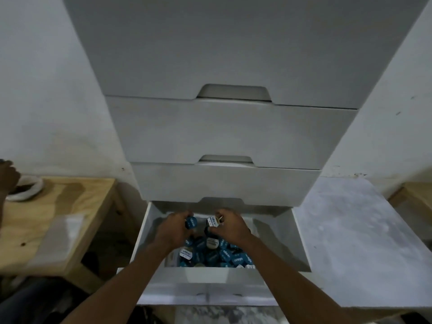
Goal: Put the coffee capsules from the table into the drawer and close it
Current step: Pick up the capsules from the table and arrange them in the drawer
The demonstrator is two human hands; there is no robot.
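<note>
A blue capsule [191, 222] is gripped in the curled left hand [174, 230], and a second capsule [212, 222], perhaps two, is pinched by the right hand [231, 226]. Both are held over the open drawer [143, 232], whose heap of capsules [210, 253] is partly hidden by the wrists.

**What the view hides**

The left hand [174, 229] and right hand [230, 226] cover part of the capsules [217, 254]. The lid print is too blurred to read. The drawer [205, 275] runs back under the drawer above [222, 183]. At the left edge another hand [7, 174] is cut off and hides part of a white ring-shaped thing [28, 189].
</note>
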